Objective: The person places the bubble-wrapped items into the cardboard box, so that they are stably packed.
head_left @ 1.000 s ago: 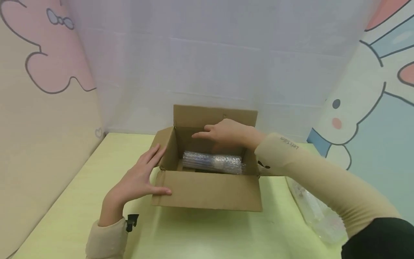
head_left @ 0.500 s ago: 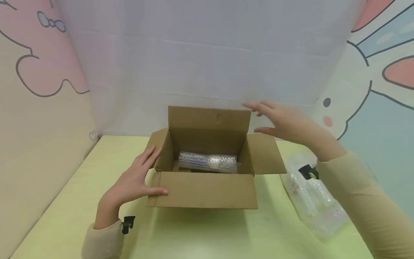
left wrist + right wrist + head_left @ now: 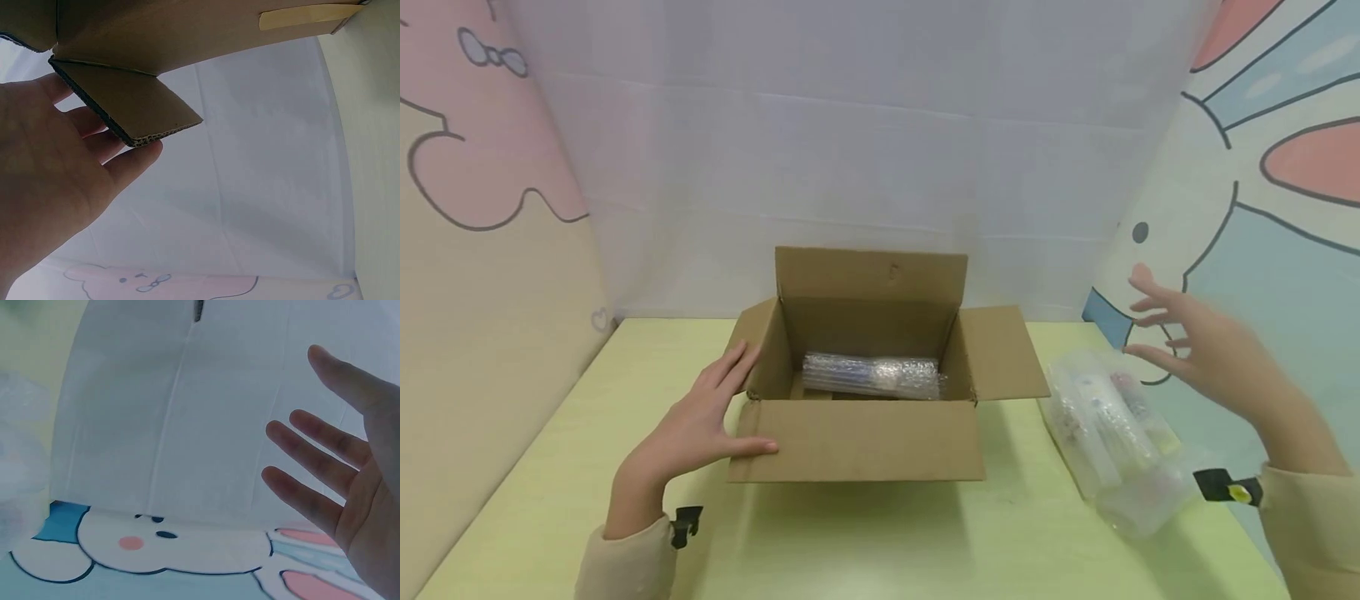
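A brown cardboard box [image 3: 856, 442] stands on the table with its flaps spread out. Inside it lies a bubble-wrapped bundle [image 3: 871, 375] with blue showing through. My left hand [image 3: 688, 421] rests at the box's left side, its fingers against the left flap [image 3: 125, 103] and its thumb on the front flap. In the left wrist view those fingers lie fairly straight along the flap. My right hand [image 3: 1221, 354] is in the air at the right with its fingers spread, holding nothing. Below and left of it lies a clear plastic packet [image 3: 1108, 446] with wrapped items inside.
The pale yellow-green table [image 3: 857, 542] ends at a white sheet [image 3: 850, 150] behind the box. Cartoon-painted walls rise on the left and right, with a rabbit [image 3: 1138, 275] on the right one. The box's right flap [image 3: 1003, 354] sticks out towards the plastic packet.
My right hand has moved from over the box out to the right, above the plastic packet. My left hand stays on the box. The whole head view has shifted slightly.
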Tool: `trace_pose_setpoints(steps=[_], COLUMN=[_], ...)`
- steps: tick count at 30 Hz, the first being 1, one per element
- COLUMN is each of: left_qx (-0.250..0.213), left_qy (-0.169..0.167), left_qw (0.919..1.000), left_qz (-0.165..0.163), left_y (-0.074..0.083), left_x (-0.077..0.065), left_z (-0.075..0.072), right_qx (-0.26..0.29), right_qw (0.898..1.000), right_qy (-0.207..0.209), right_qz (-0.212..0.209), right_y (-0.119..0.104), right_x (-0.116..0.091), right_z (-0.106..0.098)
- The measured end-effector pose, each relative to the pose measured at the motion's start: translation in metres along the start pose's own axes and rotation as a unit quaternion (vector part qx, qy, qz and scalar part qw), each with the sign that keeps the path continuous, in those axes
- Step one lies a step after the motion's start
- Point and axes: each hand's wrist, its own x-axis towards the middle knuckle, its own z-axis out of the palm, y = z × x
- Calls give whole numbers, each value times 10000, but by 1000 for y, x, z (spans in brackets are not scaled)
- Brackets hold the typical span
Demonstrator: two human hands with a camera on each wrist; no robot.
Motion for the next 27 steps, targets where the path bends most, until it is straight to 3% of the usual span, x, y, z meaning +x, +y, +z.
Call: trace_pose_setpoints(steps=[8, 14, 18, 22, 27], left_qx=[-36, -79, -103, -117, -150], left_qy=[-10, -22, -18, -10, -46], left_qw=[10000, 10000, 9999, 9999, 9999], left_qz=[16, 19, -15, 6, 24], left_y=[0, -1, -2, -2, 0], left_x=[2, 0, -3, -2, 0], left_z=[-1, -2, -2, -2, -2], right_qx=[126, 271, 410, 502, 616], right_qw=[9934, 9751, 9560, 9293, 9015], right_qy=[-317, -1000, -1514, -2090, -2358], right_qz=[1095, 1961, 2478, 3003, 3577], right_y=[43, 59, 66, 73, 74], right_x=[-63, -98, -113, -130, -149], right_z=[37, 62, 71, 81, 98])
